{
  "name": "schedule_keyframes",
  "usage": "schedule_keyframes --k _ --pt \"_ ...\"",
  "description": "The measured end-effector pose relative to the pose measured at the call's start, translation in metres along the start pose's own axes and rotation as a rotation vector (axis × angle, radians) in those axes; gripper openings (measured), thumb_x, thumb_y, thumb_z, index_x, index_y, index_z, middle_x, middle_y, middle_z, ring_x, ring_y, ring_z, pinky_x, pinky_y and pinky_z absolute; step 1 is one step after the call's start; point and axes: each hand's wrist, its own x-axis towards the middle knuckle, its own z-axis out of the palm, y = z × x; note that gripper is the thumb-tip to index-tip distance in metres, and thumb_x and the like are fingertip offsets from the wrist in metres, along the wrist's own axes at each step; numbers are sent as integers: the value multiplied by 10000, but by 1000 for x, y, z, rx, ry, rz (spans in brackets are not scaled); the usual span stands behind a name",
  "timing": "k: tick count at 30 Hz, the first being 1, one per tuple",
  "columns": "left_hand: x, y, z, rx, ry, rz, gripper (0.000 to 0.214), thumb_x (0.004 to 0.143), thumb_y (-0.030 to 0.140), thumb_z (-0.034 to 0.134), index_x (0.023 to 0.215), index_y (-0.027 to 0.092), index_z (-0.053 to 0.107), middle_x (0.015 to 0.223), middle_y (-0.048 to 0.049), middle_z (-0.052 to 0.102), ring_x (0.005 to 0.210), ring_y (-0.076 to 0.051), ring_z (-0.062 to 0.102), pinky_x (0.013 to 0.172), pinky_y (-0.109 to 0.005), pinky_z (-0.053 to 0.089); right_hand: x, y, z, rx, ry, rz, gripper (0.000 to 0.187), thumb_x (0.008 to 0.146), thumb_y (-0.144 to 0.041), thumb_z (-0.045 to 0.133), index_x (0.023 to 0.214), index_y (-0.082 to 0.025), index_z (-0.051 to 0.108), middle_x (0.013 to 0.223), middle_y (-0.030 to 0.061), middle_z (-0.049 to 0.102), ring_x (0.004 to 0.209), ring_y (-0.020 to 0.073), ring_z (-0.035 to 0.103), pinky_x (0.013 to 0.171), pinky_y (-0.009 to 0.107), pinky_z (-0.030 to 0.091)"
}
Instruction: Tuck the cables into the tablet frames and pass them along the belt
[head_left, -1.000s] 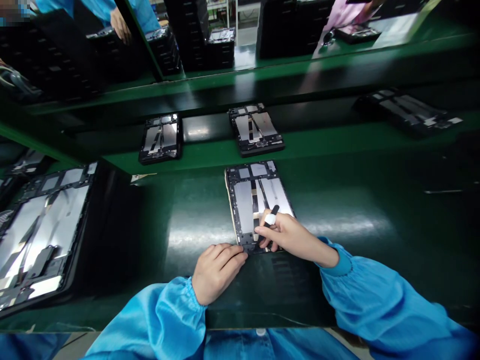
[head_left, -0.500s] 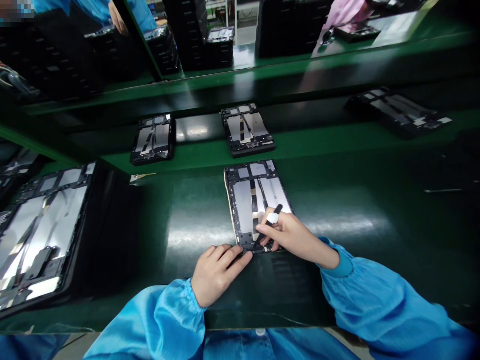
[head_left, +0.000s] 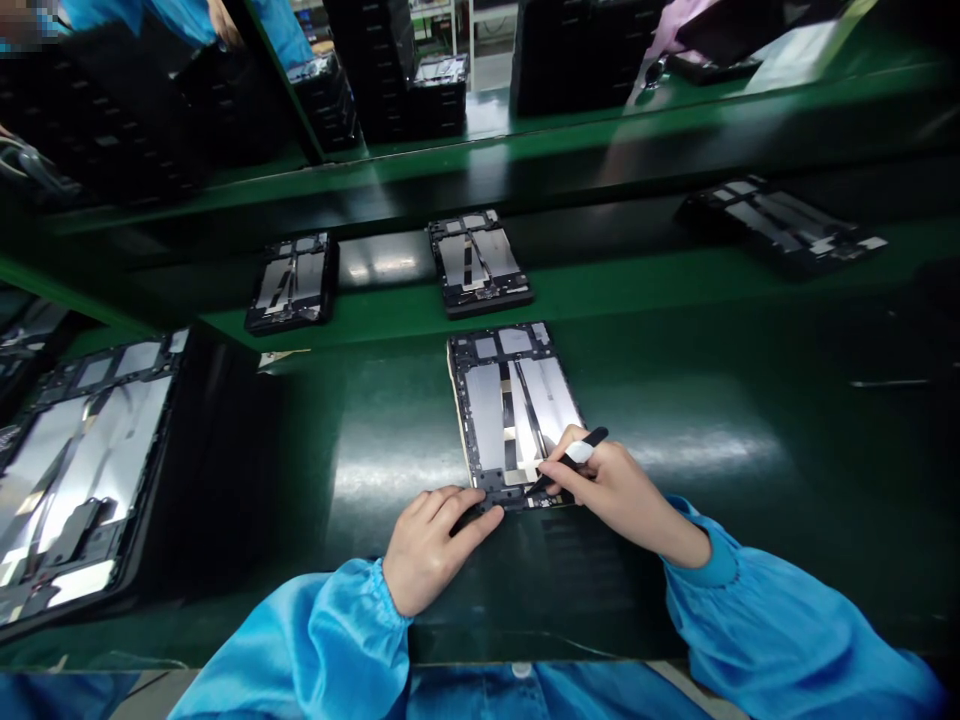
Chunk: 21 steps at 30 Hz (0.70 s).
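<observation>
An opened tablet (head_left: 489, 410) lies on the green bench in front of me, its silver battery plates and ribbon cables bare. The thumb and fingers of my left hand (head_left: 431, 540) grip its near left corner. My right hand (head_left: 607, 490) is closed round a slim black pointed tool (head_left: 596, 439) with a white patch on it. Whether this is a spudger or tweezers I cannot tell. Its tip points down at the black strip along the tablet's near edge; contact is not clear.
A tall stack of opened tablets (head_left: 124, 420) stands at my left. Along the green belt behind lie one tablet (head_left: 292, 283) at left, another (head_left: 480, 262) in the middle and a third (head_left: 787, 220) at right. Beyond the ledge are dark stacks (head_left: 585, 55) and a co-worker's blue sleeve (head_left: 281, 30).
My right hand has shifted right with the tool, its tip still over the near edge. Tablets on the belt have slid left. My left hand stays put. A dark panel has risen at far upper right.
</observation>
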Motion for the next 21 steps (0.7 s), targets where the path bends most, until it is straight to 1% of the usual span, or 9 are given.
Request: schedule_keyframes --k 3,8,14,19,21 --pt "0 0 2 10 -5 0 274 956 132 519 1197 216 616 1158 -81 637 1002 -202 591 788 -311 490 1 0 0 3 0 9 212 924 -369 576 786 -208 588 680 12 663 640 197 691 513 265 473" --pt "0 0 1 47 -49 -1 354 945 122 517 1268 255 579 1184 -74 626 1002 -209 590 775 -317 498 1 -3 -1 -29 -6 28 216 925 -374 571 788 -208 593 667 16 679 629 203 694 512 276 477" --pt "6 4 1 23 -56 -20 330 947 143 512 1251 248 586 1162 -87 609 990 -215 585 774 -328 515 1 -1 0 -71 -7 16 219 934 -380 563 793 -213 580 650 5 670 582 191 673 504 277 472" --pt "15 14 1 101 -163 -55 392 938 177 523 1314 288 543 1152 -104 595 895 -224 595 721 -360 536 0 4 1 1 21 16 231 926 -407 578 794 -217 570 688 15 653 633 210 692 496 275 492" --pt "14 13 -1 84 -173 -33 402 947 145 491 1328 267 530 1199 -107 592 926 -221 599 742 -362 546 0 7 0 43 64 8 250 912 -433 593 792 -215 579 705 20 640 631 213 688 487 278 500"
